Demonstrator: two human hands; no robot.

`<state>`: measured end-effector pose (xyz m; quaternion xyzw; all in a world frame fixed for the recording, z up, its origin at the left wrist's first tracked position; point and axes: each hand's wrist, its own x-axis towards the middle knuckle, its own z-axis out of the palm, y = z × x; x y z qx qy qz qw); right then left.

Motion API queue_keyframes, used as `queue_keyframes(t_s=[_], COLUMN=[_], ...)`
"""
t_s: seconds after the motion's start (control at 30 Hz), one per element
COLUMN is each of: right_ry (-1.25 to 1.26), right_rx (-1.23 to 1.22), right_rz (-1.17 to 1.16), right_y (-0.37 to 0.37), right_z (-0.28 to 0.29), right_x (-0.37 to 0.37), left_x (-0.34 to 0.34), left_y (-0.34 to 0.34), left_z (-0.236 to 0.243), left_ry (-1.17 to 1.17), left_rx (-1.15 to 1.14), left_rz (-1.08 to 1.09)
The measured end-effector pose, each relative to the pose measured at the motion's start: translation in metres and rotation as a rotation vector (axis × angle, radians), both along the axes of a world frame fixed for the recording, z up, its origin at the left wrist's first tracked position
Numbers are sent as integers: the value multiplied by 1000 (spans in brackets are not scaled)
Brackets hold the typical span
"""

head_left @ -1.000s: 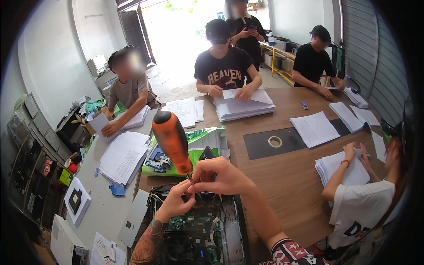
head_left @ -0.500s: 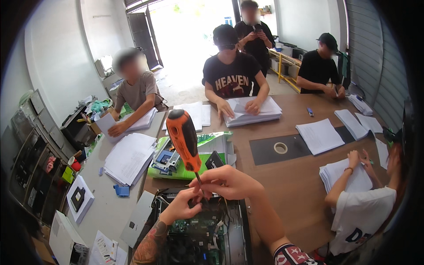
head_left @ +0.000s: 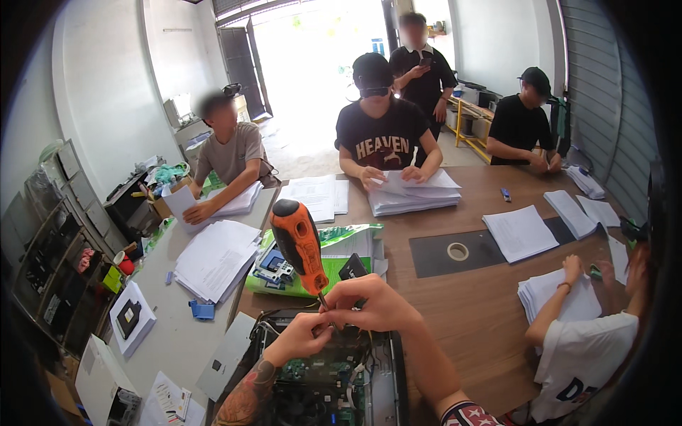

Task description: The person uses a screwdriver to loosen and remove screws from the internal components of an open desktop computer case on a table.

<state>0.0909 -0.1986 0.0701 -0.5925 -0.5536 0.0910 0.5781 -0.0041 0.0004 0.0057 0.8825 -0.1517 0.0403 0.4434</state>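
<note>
An orange and black screwdriver [head_left: 298, 245] stands nearly upright, handle up, above an opened computer case [head_left: 334, 383]. My right hand [head_left: 373, 302] pinches its thin metal shaft. Close against it, my left hand [head_left: 302, 337] is closed with thumb and fingertips together at the lower end of the shaft; what these fingertips hold is hidden. Under my hands the case shows a green circuit board [head_left: 295, 369], a black fan [head_left: 305, 401] and loose cables [head_left: 362, 373].
Behind the case lie a green package [head_left: 330, 266] and a blue-grey drive part [head_left: 273, 263]. A tape roll [head_left: 457, 251] rests to the right. Paper stacks [head_left: 217, 259] cover parts of the tables. Several people sit or stand around, one working close at my right [head_left: 586, 348].
The whole scene sits slightly lower in the view. My hands have drawn closer around the screwdriver's shaft, which stays nearly upright. Across the table, the standing person has lowered one hand.
</note>
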Motion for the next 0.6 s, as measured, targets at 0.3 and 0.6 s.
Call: queue_keyframes(t_s=[0.3,0.6], right_ry=[62,148], right_rx=[47,-36], right_rz=[36,194], right_y=[1,0], right_z=[4,0], right_x=[-2,3], left_x=[-1,-2], left_y=[2,2], left_z=[0,0], left_ry=[93,54], left_rx=[-116,-146], left_rz=[2,25])
